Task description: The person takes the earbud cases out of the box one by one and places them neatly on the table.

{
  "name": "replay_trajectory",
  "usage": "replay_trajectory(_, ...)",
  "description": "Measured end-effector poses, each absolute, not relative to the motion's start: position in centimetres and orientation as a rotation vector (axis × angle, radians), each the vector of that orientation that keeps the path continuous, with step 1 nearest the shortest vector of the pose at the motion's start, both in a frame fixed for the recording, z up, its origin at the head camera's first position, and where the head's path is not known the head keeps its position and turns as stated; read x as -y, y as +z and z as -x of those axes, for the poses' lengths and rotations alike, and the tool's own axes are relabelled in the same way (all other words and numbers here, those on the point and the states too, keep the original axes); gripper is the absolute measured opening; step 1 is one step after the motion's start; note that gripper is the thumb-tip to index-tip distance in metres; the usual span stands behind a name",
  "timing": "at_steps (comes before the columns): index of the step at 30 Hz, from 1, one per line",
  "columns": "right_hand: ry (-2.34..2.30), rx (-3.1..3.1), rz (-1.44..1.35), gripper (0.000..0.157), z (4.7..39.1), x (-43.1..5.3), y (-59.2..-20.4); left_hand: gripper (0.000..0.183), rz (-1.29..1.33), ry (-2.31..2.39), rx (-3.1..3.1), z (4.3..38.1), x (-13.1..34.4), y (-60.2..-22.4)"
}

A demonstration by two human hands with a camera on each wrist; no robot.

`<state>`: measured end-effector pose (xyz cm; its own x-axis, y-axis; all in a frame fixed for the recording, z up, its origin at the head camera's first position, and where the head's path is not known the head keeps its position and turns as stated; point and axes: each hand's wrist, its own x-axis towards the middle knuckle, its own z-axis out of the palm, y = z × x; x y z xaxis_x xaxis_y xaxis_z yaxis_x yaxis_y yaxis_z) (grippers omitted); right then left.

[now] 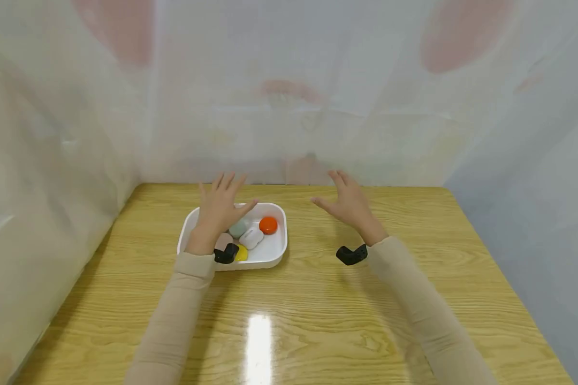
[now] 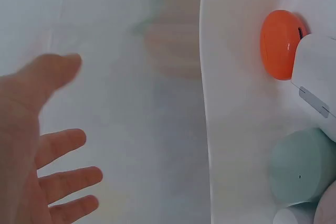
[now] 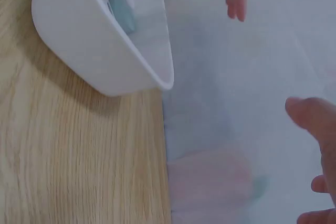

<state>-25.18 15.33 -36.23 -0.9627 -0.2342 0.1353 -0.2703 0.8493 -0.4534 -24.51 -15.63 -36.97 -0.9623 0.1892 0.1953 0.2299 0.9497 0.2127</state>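
My left hand hovers over the left part of a white plastic bin, fingers spread and holding nothing. Inside the bin lie an orange rounded case, a white earbud-style case, a pale green rounded case, a pinkish round thing and a yellow thing. The left forearm and hand cover part of the bin. To the right of the bin, my right hand is raised above the table with thumb and fingers apart, nothing in it.
The wood-grain table reaches back to a pale patterned curtain, which also hangs at both sides. A black wrist camera sits on the right wrist, another black camera on the left one.
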Motion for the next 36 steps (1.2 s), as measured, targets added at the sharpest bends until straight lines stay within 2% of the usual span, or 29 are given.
replay_trajectory(10,0.994,2.839,-0.697,0.066,24.0,-13.2,-37.7,0.048,0.386,-0.721,2.793,22.4,18.6,-38.0)
replay_trajectory(19,1.108,2.806,-0.806,0.056,22.9,-10.8,-39.3,0.045,0.311,-0.914,2.834,20.9,21.2,-39.8)
replay_trajectory(30,1.325,2.655,-0.917,0.030,21.5,-6.7,-40.6,0.043,0.131,-1.027,2.780,19.0,25.0,-41.9)
replay_trajectory(36,1.386,2.648,-0.983,0.029,21.8,-5.2,-41.3,0.046,0.090,-1.156,2.817,18.9,26.6,-42.3)
